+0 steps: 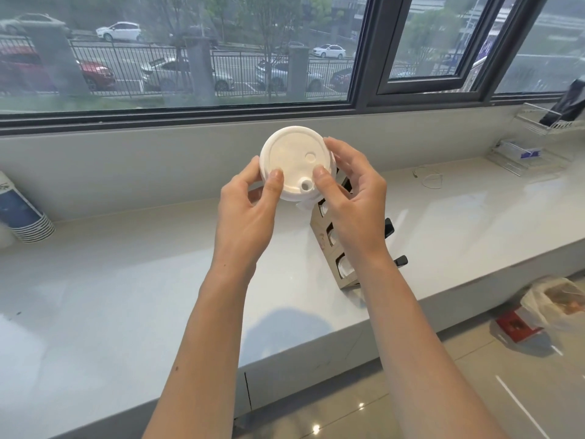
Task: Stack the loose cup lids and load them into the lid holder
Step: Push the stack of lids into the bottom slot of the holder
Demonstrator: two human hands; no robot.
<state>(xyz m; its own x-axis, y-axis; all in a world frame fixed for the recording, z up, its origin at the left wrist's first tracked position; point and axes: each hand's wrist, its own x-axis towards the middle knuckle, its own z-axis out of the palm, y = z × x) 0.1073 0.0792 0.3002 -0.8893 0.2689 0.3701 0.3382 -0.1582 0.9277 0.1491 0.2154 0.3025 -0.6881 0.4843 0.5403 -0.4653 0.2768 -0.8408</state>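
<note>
A stack of white cup lids (292, 156) is held up in the air above the counter, top face towards me, with a small sip hole near its lower edge. My left hand (250, 204) grips its left side, thumb on the top face. My right hand (351, 191) grips its right side, thumb beside the hole. Just behind and below my right hand stands the lid holder (329, 245), a tall cardboard-coloured box with round cut-outs that show white lids inside. Its upper end is hidden by the stack and my right hand.
The white counter (126, 280) runs below a large window. A stack of blue paper cups (22, 213) lies at the far left. Clear acrylic racks (531, 153) stand at the far right. A plastic bag (557, 302) lies on the floor at right.
</note>
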